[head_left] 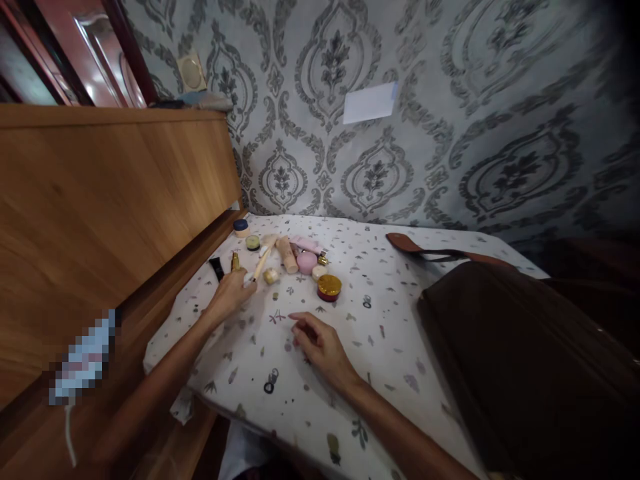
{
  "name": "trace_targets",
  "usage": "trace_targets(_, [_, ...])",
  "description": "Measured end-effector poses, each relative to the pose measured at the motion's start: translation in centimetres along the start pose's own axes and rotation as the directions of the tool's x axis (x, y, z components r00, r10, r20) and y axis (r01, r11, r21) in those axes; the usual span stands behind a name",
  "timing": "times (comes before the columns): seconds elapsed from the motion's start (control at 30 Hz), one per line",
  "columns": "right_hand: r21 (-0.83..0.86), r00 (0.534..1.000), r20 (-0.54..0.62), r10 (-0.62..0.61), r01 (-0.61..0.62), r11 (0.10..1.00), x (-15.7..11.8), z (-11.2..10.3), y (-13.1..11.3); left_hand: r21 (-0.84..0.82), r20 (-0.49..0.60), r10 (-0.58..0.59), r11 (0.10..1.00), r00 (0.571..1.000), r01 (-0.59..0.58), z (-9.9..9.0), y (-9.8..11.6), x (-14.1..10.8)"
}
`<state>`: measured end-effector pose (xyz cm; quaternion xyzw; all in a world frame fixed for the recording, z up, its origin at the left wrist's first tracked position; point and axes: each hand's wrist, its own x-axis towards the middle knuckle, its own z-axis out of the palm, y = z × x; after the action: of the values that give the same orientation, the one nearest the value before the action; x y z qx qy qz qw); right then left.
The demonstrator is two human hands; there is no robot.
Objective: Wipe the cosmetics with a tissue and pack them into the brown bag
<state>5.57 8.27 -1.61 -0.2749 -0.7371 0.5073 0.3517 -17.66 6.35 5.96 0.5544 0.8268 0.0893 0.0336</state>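
Note:
My left hand [233,292] is at the left of a group of cosmetics, fingers closed together; what they hold, if anything, is hidden. Right behind its fingers stands a gold tube [235,260], with a black tube [217,268] to the left. A slim cream-coloured stick [262,261] slants down to its fingertips. My right hand [320,343] hovers over or rests on the cloth with nothing in it, fingers loosely bent and apart. Beyond it sits a round jar with a gold lid [329,287]. A beige tube [287,255] and a pink round case [307,262] lie behind.
A patterned white cloth [395,327] covers the surface. On the right lies a dark brown bag [520,360] with a brown strap [404,243]. A wooden panel [115,200] borders the left side. Navy-lidded [241,228] and green [253,243] jars stand at the back left.

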Motion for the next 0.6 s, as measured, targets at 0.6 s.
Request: trace_targets(0.6, [-0.473, 0.978, 0.171, -0.120, 0.188, 0.860, -1.6, 0.5, -1.7, -0.539, -0.037, 0.162, 0.827, 0.986, -0.156, 2.6, -0.7, -10.5])
